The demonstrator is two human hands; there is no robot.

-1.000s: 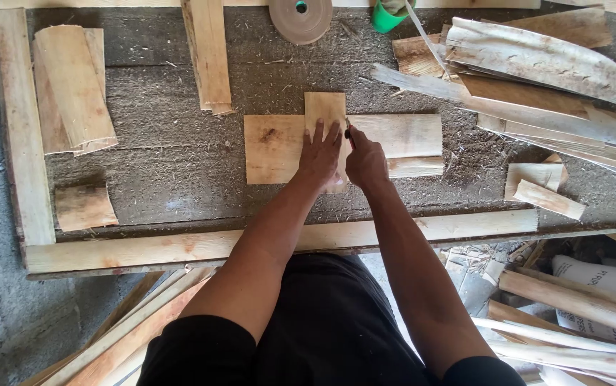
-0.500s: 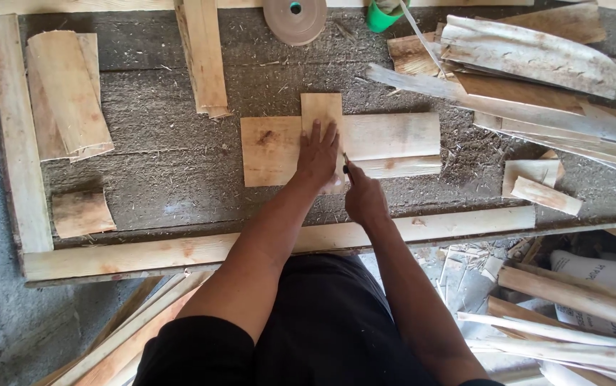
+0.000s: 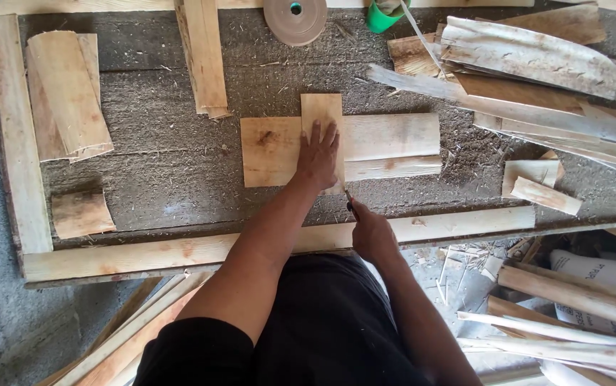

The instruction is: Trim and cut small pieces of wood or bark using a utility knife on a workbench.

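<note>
- Left hand [image 3: 318, 154] lies flat, palm down, fingers spread apart, pressing on a narrow wooden strip [image 3: 321, 114]; nothing is gripped, it only bears down.
- Narrow wooden strip stands with its long axis running away from the person, laid crosswise on a wide board [image 3: 386, 143] whose long axis runs left to right. The two form a cross shape near the middle of the workbench [image 3: 165, 143].
- Right hand [image 3: 371, 230] is closed around a thin pencil-like tool [image 3: 348, 197], tip pointing up toward the near edge of the strip. Whether the tip touches the wood cannot be told.
- Key relation: the strip's near end lies just ahead and slightly left of the right hand; the left hand is already on the strip, the right hand is near but apart, over the front rail [image 3: 250, 246] of the bench.
- Surroundings: tape roll [image 3: 295, 18] and green cup [image 3: 383, 16] at the far edge; curved offcuts [image 3: 68, 93] at left; a small block [image 3: 81, 213] at near left; stacked bark slabs [image 3: 529, 57] at right; sawdust covers the bench top.
</note>
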